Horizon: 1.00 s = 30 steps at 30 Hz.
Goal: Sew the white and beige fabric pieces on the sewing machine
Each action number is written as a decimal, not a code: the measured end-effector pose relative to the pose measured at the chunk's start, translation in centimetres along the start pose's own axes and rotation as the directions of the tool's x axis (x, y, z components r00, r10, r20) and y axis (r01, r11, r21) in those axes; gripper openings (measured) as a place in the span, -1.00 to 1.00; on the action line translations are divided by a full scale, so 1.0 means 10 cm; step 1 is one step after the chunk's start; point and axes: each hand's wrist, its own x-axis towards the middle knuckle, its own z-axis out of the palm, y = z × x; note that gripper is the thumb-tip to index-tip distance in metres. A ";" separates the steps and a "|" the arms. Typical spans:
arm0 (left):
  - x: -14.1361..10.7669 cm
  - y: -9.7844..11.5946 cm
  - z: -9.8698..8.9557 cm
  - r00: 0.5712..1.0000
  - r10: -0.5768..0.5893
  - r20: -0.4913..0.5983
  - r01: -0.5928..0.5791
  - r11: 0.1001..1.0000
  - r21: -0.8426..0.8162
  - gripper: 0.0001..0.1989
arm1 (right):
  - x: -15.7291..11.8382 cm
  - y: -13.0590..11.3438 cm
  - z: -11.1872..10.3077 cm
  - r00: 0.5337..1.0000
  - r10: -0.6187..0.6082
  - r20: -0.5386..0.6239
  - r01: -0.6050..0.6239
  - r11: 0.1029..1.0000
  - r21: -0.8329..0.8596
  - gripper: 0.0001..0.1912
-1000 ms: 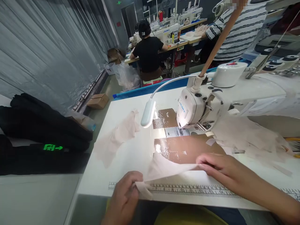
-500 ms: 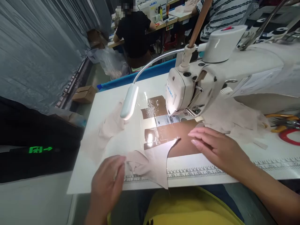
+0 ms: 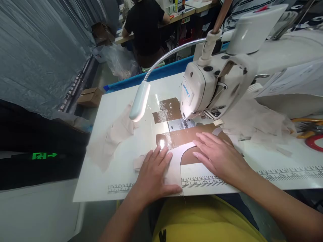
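Where left grip [image 3: 154, 177] rests, cloth [image 3: 176, 165] lies underneath.

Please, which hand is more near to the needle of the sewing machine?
Right. The right hand has its fingertips just in front of the needle, slightly to its right. The left hand lies on the pale cloth, farther off, toward the left.

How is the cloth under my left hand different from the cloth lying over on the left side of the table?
The cloth under your left hand is spread mostly flat, while the cloth on the left lies rumpled. Your left hand presses on the first; no hand touches the second. The first partly overlaps the brown sheet, whereas the second lies on the white table. Both are pale and pinkish.
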 end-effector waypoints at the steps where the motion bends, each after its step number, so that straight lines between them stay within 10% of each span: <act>1: 0.00 0.01 0.00 1.000 -0.008 0.011 0.008 1.000 0.004 0.01 | 0.00 -0.03 -0.03 1.000 0.010 0.004 -0.010 1.000 0.018 -0.55; 11: -0.10 0.00 0.01 1.000 -0.021 0.020 0.020 0.998 0.064 0.19 | 0.06 -0.25 0.13 0.979 -0.126 0.162 0.112 0.989 0.092 -0.29; 30: -0.76 -0.37 -0.21 0.967 -0.092 -0.239 0.136 0.976 0.171 -0.21 | 0.09 -0.11 0.11 0.983 -0.118 0.140 0.101 0.987 0.124 -0.41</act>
